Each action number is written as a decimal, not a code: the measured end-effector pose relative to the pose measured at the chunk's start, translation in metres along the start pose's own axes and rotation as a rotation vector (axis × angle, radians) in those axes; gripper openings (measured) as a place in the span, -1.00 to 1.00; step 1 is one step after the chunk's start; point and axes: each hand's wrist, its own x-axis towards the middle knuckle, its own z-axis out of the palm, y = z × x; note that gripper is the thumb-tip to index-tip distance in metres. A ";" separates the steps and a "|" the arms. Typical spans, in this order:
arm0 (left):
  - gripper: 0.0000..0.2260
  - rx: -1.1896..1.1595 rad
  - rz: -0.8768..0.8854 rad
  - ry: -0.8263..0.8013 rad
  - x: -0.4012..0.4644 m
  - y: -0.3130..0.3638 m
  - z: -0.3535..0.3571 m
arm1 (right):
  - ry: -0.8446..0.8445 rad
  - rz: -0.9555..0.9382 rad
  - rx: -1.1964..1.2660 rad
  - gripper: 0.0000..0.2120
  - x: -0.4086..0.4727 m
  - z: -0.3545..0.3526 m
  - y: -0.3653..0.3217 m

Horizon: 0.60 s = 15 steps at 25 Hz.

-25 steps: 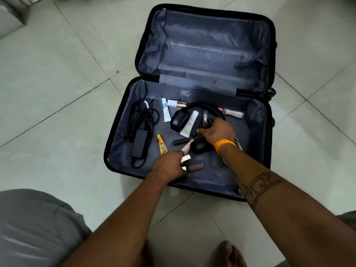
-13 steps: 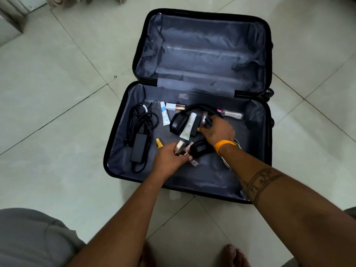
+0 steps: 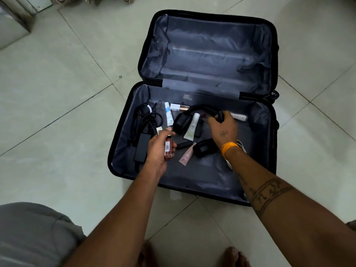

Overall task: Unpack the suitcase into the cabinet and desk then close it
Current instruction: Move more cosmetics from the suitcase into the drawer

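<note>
A black suitcase [image 3: 123,120] lies open on the tiled floor, its grey lining showing. Inside the near half are black headphones [image 3: 183,122], a black charger with coiled cable [image 3: 142,145], a white-and-blue tube [image 3: 169,116], a green-white tube [image 3: 192,127], a pink tube [image 3: 186,155] and other small cosmetics. My left hand [image 3: 159,149] holds a few small cosmetic bottles, one reddish with a barcode label [image 3: 168,148]. My right hand [image 3: 224,128] grips a small dark item [image 3: 220,116] beside the headphone band.
The far half [image 3: 208,53] of the suitcase holds nothing but its straps. A white cabinet base [image 3: 13,26] stands at the top left corner. My bare feet [image 3: 235,257] are on the floor just before the case, my knee at the lower left.
My left hand has lifted off the lining with the small bottles and moved left toward the charger. My right hand moved up and right, taking a dark item near the headphone band.
</note>
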 end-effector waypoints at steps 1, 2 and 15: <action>-0.80 -0.034 -0.009 -0.001 0.001 0.002 -0.001 | -0.015 0.015 0.092 -0.82 0.000 0.003 -0.004; -0.81 -0.070 -0.021 0.000 0.002 0.004 -0.003 | -0.027 0.047 0.186 -0.87 0.000 0.004 -0.010; -0.79 -0.172 0.010 0.101 0.019 0.015 -0.037 | -0.464 0.400 0.669 -0.93 0.000 0.058 -0.059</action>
